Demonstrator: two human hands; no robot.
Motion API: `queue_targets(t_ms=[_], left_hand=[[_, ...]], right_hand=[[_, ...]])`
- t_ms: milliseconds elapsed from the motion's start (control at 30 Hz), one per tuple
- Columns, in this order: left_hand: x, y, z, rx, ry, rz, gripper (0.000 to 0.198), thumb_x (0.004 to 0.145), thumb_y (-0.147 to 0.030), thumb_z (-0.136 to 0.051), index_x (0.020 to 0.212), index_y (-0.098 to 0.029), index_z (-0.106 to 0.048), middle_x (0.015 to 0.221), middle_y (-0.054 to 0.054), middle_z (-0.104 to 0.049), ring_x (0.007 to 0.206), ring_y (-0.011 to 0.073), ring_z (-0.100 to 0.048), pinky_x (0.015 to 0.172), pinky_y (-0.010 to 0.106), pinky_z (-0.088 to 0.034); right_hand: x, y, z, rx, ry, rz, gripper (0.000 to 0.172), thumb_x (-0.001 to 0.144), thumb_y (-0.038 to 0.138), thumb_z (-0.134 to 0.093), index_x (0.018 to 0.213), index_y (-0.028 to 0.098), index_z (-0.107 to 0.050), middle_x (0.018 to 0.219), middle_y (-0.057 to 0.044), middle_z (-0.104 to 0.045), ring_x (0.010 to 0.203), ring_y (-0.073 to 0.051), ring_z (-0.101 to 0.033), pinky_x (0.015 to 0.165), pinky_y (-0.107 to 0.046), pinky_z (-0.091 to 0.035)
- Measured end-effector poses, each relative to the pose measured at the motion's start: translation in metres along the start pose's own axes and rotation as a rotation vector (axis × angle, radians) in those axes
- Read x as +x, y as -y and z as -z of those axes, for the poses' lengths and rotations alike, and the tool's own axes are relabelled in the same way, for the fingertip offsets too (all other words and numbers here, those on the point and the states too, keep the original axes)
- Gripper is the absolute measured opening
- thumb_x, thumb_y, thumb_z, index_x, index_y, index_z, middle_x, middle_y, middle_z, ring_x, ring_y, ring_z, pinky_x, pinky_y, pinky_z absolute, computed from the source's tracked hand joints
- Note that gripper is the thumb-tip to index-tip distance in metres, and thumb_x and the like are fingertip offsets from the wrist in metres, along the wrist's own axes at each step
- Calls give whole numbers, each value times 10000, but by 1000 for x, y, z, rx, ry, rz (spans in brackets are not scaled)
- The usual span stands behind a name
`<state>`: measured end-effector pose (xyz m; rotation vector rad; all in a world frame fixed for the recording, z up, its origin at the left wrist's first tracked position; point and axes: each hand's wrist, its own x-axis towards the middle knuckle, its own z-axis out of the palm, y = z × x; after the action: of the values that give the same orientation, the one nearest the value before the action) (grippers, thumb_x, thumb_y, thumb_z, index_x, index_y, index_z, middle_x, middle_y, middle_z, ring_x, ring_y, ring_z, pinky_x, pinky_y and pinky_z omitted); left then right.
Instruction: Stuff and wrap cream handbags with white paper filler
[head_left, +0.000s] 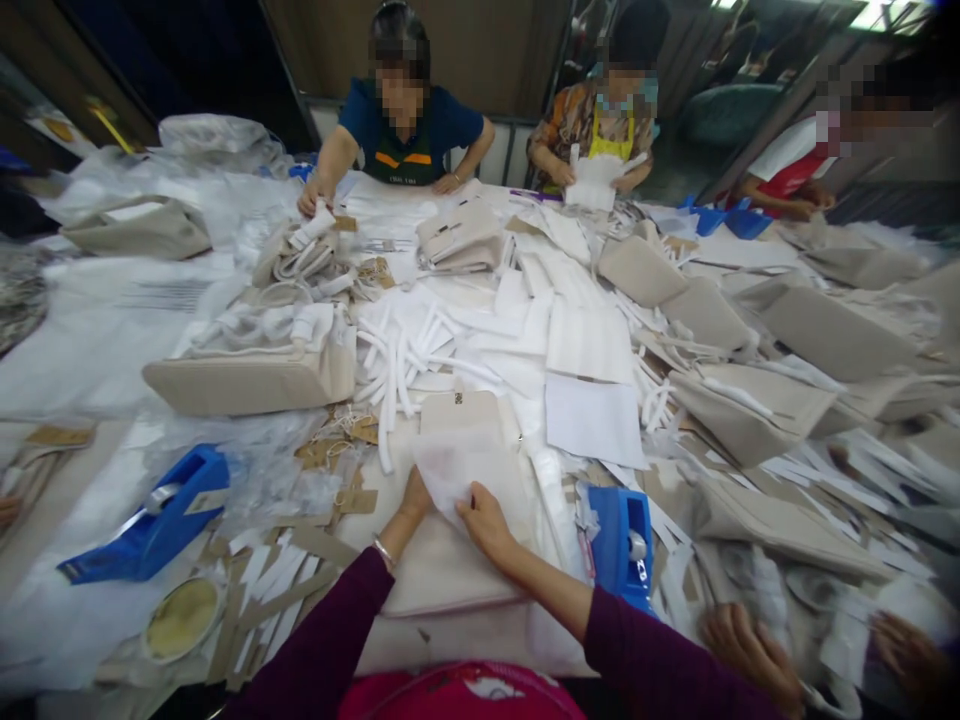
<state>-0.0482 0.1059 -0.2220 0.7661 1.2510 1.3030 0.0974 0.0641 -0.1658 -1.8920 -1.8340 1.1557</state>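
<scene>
A thin white sheet of wrapping paper (450, 465) lies over a beige handbag (450, 570) in front of me. The bag lies flat on the table, with a small metal clasp (459, 398) on its flap. My right hand (487, 522) is closed, pinching the sheet's near edge between thumb and fingers. At the sheet's left side is my left hand (417, 495); its fingers go behind the paper, so their grip is hidden. Both hands are above the bag's middle.
Blue tape dispensers stand left (161, 520) and right (622, 545). White foam strips (401, 350), paper sheets (589, 335) and more beige bags (247, 370) cover the table. A round tin (182, 618) sits front left. Another person's hand (750, 650) is close on the right; co-workers stand opposite.
</scene>
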Motion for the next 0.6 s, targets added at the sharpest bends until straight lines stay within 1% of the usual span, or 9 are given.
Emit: queue_targets(t_ms=[67,100,133,200,267,367,500,567,600], left_hand=[[0,-6,5,-114,-90,19,210,644,-202,-688,853,-184,-676,948,105,-684,1115,295,-527,1062,449,-326],[-1,-10,7,-180,-117,40,231,669,-273,-686,878,-173,-675,952,104,-686,1101,291,-541,1042,447,-355],[-2,-14,8,-251,-119,71,302,706,-370,-660,920,-159,-670,950,109,-688,1070,288,-563,1009,449,-390],[-4,-21,9,-410,-89,142,542,768,-581,-520,1035,-124,-637,939,128,-689,976,279,-615,922,448,-456],[-5,-28,9,-537,-90,183,714,771,-696,-398,1126,-105,-588,951,141,-686,904,264,-641,851,424,-491],[-6,-36,9,-605,-134,193,770,753,-723,-399,1202,-110,-530,997,147,-675,898,256,-644,818,395,-497],[-6,-35,9,-583,-81,162,806,743,-736,-395,1278,-135,-448,1025,157,-659,943,265,-627,838,419,-473],[-5,-31,8,-544,-75,120,756,763,-686,-440,1300,-155,-418,1029,146,-655,948,252,-619,849,413,-462],[-4,-29,7,-510,-80,95,708,778,-629,-486,1311,-171,-404,1027,132,-653,951,240,-616,859,405,-455]], right_hand=[[-5,0,-1,-88,-23,36,34,780,232,-446,758,206,-443,768,-13,-559,706,-159,-503,620,-256,-368],[-7,0,-1,-124,-38,58,30,792,231,-433,787,207,-450,801,-25,-572,731,-168,-515,638,-266,-376],[-10,1,-1,-158,-58,75,43,801,230,-424,819,208,-456,838,-38,-582,760,-178,-524,658,-278,-383],[-16,4,1,-223,-101,100,84,818,230,-415,882,206,-463,912,-69,-591,822,-202,-534,704,-307,-386],[-22,7,2,-283,-140,114,118,830,227,-411,932,200,-463,973,-95,-589,883,-228,-531,742,-338,-375],[-27,10,4,-354,-141,152,105,829,196,-406,917,197,-464,942,-94,-596,885,-244,-530,756,-361,-346],[-28,14,7,-395,-107,257,89,805,140,-405,854,194,-456,793,-56,-597,774,-220,-538,753,-358,-312],[-27,17,7,-394,-120,272,104,804,130,-404,880,183,-453,766,-50,-604,734,-209,-547,762,-358,-303],[-27,18,7,-389,-128,264,110,806,127,-405,893,177,-450,751,-47,-607,718,-205,-552,768,-359,-301]])
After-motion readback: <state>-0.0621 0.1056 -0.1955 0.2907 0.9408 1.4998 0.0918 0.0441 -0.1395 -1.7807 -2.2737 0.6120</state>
